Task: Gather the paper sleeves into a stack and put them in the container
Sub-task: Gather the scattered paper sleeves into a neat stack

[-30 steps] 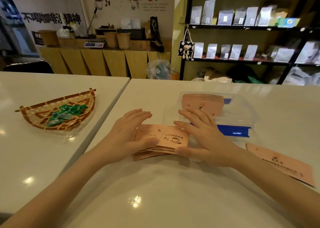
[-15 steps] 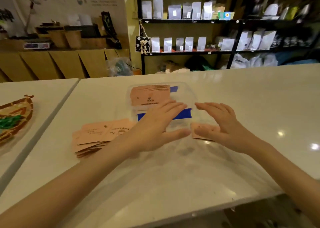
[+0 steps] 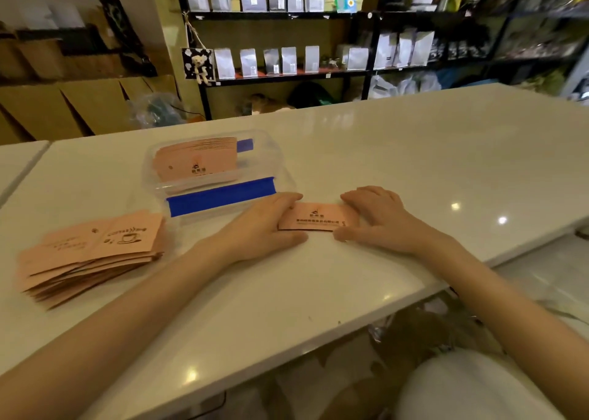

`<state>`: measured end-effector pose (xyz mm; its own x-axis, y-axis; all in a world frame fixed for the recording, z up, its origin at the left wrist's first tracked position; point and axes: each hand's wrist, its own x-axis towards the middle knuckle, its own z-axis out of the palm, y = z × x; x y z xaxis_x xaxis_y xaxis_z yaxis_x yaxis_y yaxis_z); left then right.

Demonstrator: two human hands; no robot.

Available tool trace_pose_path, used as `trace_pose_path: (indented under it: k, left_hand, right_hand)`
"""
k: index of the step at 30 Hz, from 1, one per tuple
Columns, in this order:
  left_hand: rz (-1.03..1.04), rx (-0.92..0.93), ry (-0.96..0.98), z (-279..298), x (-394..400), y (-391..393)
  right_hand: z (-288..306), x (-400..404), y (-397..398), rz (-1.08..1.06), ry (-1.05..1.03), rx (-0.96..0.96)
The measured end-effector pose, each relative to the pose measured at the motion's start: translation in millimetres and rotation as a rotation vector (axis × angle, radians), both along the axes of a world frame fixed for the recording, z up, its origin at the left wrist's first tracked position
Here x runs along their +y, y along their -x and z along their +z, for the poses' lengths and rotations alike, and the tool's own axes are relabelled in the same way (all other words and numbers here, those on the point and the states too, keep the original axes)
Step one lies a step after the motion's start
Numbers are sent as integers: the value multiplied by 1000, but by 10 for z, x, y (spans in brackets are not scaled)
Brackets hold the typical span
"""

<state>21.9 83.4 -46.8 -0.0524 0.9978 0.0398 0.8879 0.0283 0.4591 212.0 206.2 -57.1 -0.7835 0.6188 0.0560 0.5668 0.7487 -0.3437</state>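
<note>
A single pink paper sleeve lies flat on the white table just right of the container. My left hand rests against its left end and my right hand against its right end, fingers spread on the table, so the sleeve is framed between them. A loose, fanned stack of pink sleeves with a coffee-cup print lies at the left, untouched. The clear plastic container with blue clips holds another stack of sleeves.
The table's front edge runs diagonally close to my arms, with the floor and my lap beyond it. A second white table adjoins at the far left. Black shelves of pouches stand behind.
Both hands left the fanned stack at the left and moved right to the single sleeve beside the container. The view swung right, so the woven basket is out of sight.
</note>
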Motion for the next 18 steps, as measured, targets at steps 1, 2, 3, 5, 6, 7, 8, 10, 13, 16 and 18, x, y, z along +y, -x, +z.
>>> trace_pose_path:
  k: [1,2,3,5,6,7,8,10,13,16,18]
  left_hand:
    - [7,3,3,-8,2,12]
    - [14,9,6,-20,7,20]
    - [21,21,11,-32,11,28]
    - [28,49,19,-43,19,44]
    - [29,53,18,-41,21,51]
    - [29,50,16,-35,20,55]
    - [28,45,13,-27,15,55]
    - [21,40,10,-11,2,61]
    - [15,41,18,20,-36,66]
    - [36,17,0,80,-95,79]
    - [61,-2,-49,153,-158,92]
  right_hand:
    - [-11,18,1,11,-15,-2]
    - [-13,21,2,22,-27,0]
    - [-20,25,0,30,-34,7]
    - [-30,32,-5,33,-35,35]
    - [-30,36,-6,32,-30,50]
    - [-25,37,-6,33,-30,65]
    - [-18,36,-6,35,-31,74]
    - [7,23,-8,52,-45,96]
    - [54,4,-28,72,-34,133]
    - [149,-15,-20,91,-13,188]
    - [251,-40,12,112,-15,225]
